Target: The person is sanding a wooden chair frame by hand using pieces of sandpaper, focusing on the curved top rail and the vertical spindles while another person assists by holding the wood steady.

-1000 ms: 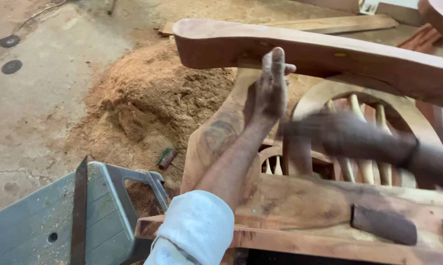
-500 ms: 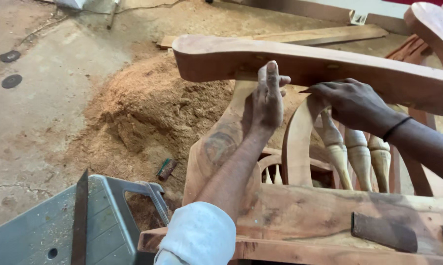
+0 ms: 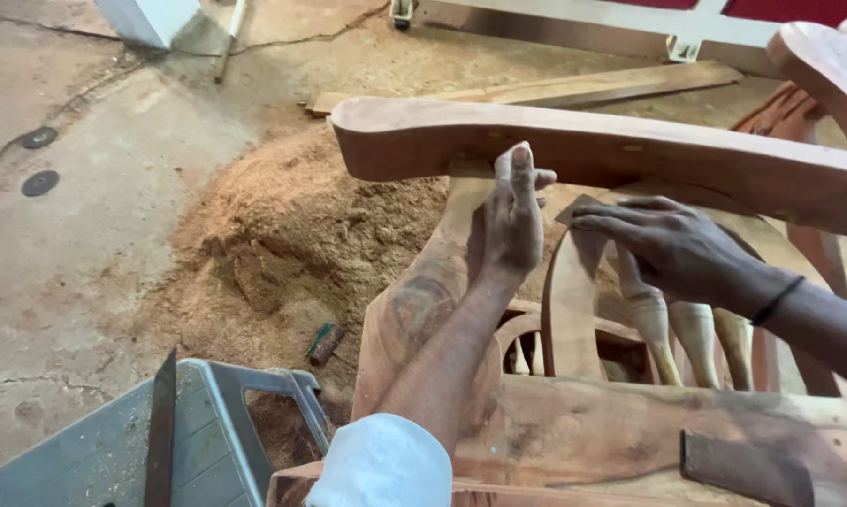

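An unfinished reddish wooden chair fills the right half of the view, its long armrest (image 3: pixel 630 155) running across the top. My left hand (image 3: pixel 514 211) lies flat against the upright post (image 3: pixel 423 291) just under the armrest, fingers straight and holding nothing. My right hand (image 3: pixel 672 249) presses a small sheet of sandpaper (image 3: pixel 576 211) onto the top of a curved wooden arch (image 3: pixel 569 310). Pale turned spindles (image 3: pixel 695 329) stand behind that hand.
A big sawdust pile (image 3: pixel 282 235) covers the concrete floor on the left. A grey plastic stool (image 3: pixel 207 441) with a dark blade (image 3: pixel 160 422) across it sits at the lower left. A dark block (image 3: pixel 747 469) rests on the chair rail. Loose planks (image 3: pixel 583 89) lie beyond.
My right hand, blurred a second ago, rose to the arch top and now sits slightly lower and further left on it. My left hand has stayed on the post.
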